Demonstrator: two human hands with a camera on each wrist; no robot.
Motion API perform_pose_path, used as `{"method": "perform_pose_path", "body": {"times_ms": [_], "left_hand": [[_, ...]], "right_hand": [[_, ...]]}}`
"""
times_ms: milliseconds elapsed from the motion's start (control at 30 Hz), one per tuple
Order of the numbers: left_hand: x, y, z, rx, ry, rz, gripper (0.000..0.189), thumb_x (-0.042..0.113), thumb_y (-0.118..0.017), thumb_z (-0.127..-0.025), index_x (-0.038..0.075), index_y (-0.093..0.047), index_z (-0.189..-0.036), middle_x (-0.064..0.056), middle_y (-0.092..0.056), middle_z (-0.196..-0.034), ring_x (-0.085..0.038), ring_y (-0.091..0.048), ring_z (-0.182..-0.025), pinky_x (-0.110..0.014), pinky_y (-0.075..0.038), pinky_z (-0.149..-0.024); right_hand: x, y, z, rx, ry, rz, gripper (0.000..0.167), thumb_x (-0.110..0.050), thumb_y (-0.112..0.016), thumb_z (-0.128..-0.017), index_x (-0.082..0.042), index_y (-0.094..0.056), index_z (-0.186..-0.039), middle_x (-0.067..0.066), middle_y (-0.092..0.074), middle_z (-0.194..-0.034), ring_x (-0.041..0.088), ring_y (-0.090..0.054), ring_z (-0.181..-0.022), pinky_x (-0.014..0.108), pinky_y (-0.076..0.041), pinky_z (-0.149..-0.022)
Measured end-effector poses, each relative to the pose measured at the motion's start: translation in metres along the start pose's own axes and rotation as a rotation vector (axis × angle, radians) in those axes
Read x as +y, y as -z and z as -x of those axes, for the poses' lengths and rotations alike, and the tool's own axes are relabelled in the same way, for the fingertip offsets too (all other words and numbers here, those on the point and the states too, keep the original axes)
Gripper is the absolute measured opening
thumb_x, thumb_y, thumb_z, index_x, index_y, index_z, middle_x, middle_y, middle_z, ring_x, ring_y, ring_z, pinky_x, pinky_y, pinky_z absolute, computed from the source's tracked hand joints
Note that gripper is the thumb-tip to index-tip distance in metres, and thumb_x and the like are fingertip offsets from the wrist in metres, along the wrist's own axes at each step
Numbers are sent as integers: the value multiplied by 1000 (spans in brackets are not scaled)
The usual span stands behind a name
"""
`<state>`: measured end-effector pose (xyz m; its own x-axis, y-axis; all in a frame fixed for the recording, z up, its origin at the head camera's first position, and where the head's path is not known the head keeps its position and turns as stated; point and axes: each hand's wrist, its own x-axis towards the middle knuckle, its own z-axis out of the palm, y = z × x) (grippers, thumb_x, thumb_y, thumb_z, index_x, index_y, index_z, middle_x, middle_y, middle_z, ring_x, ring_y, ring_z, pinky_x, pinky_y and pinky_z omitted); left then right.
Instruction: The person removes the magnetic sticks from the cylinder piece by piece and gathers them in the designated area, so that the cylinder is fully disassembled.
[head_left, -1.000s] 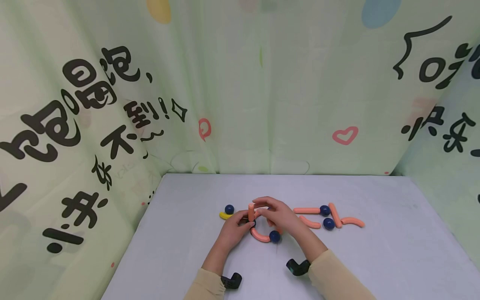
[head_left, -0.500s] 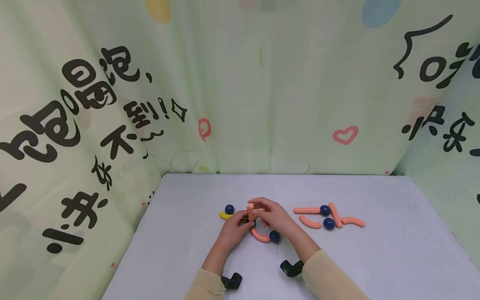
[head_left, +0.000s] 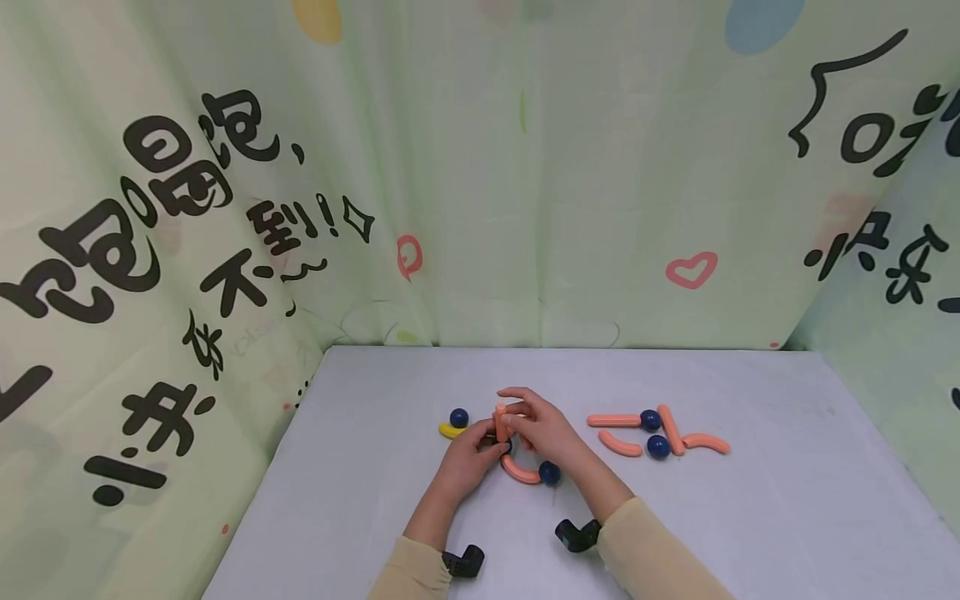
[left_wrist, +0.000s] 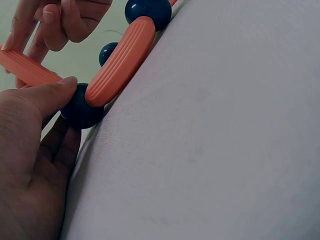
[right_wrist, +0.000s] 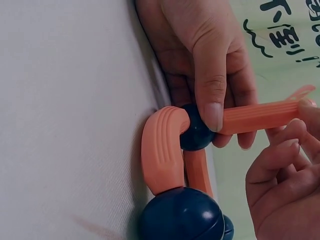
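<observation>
In the head view, my left hand [head_left: 465, 462] pinches a dark blue ball [left_wrist: 82, 107] between thumb and fingers, low at the table. A straight pink ribbed stick [head_left: 501, 423] stands up from that ball. The fingertips of my right hand [head_left: 543, 433] hold this stick near its upper end, seen also in the right wrist view. A curved pink stick [left_wrist: 122, 62] joins the pinched ball to another blue ball [head_left: 550, 473] nearer the person. Further pink stick [right_wrist: 197, 167] shows behind the curved one. My right hand hides the far part of this assembly in the head view.
Left of the hands lie a blue ball [head_left: 459, 418] and a yellow curved piece [head_left: 452, 432], partly covered. To the right are a straight stick [head_left: 613, 422], a curved stick [head_left: 620, 444], two blue balls and more pink sticks. Printed curtains [head_left: 600, 208] enclose the white table [head_left: 360, 417].
My right hand has moved left onto the upright stick, which now leans slightly left. The left hand keeps its place on the ball.
</observation>
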<state>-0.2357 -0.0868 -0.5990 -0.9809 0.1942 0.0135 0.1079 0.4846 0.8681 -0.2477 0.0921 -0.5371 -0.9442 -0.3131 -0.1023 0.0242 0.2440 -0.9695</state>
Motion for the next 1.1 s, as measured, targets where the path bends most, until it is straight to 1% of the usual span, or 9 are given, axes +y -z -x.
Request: {"method": "perform_pose_path", "body": {"times_ms": [133, 233, 433, 533, 633, 767, 900, 1000, 1100], "left_hand": [[0, -1, 0, -5, 8, 12, 33, 34, -69, -93, 33, -63, -125, 9, -67, -122, -15, -64, -112, -47, -52, -99], [0, -1, 0, -7, 7, 14, 34, 35, -69, -93, 34, -63, -126, 9, -67, -121, -15, -63, -112, -47, -52, -99], [-1, -2, 0, -14, -5, 2, 34, 37, -68, -92, 35, -63, -126, 9, -67, -122, -16, -62, -114, -48, -50, -101], [-2, -3, 0, -12, -2, -8, 33, 35, -69, -93, 36, -63, -125, 11, -66, -124, -16, -62, -115, -48, -50, -102], [-1, -3, 0, -7, 4, -12, 33, 33, -69, -93, 39, -63, -124, 13, -66, -124, -15, -61, -117, -48, -50, -103], [0, -4, 1, -6, 18, -16, 32, 33, -69, -93, 42, -63, -123, 14, -66, -124, -15, -60, -122, -48, -48, -105], [2, -3, 2, -4, 26, -32, 31, 34, -68, -93, 42, -64, -123, 13, -65, -127, -16, -58, -125, -48, -47, -106], [2, -3, 2, -4, 18, -39, 30, 34, -68, -94, 41, -64, -122, 13, -66, -125, -15, -59, -123, -47, -48, -106], [2, -3, 2, -3, 4, -40, 28, 33, -68, -94, 40, -65, -121, 14, -66, -121, -13, -60, -120, -44, -49, -105]], "right_hand": [[0, 0, -2, 7, 16, -14, 47, -25, -62, -98, -22, -48, -143, 12, -68, -121, 16, -48, -55, 24, -41, -49], [0, 0, -4, 17, 31, -32, 46, -22, -60, -99, -22, -46, -143, 13, -69, -119, 16, -52, -58, 26, -47, -52], [-2, 2, -5, 70, 26, -76, 44, -21, -57, -101, -24, -44, -143, 12, -71, -113, 17, -58, -62, 35, -55, -60], [-2, 5, -3, 94, 20, -99, 44, -22, -57, -101, -25, -44, -143, 11, -71, -112, 18, -58, -63, 37, -55, -62], [-2, 10, -2, 108, 21, -98, 40, -23, -56, -101, -23, -44, -140, 13, -71, -113, 17, -57, -63, 35, -54, -62], [2, 18, 0, 128, 22, -66, 26, -24, -56, -102, -16, -45, -125, 15, -72, -112, 15, -56, -60, 32, -53, -59], [6, 27, 3, 145, 22, -48, 12, -22, -55, -102, -18, -49, -111, 16, -72, -111, 16, -53, -59, 29, -50, -55], [8, 33, 5, 150, 25, -28, 8, -21, -55, -102, -20, -55, -110, 15, -72, -109, 17, -51, -59, 28, -49, -55], [10, 39, 7, 151, 13, -1, 14, -24, -55, -102, -20, -60, -114, 12, -71, -109, 18, -51, -61, 29, -48, -55]]}}
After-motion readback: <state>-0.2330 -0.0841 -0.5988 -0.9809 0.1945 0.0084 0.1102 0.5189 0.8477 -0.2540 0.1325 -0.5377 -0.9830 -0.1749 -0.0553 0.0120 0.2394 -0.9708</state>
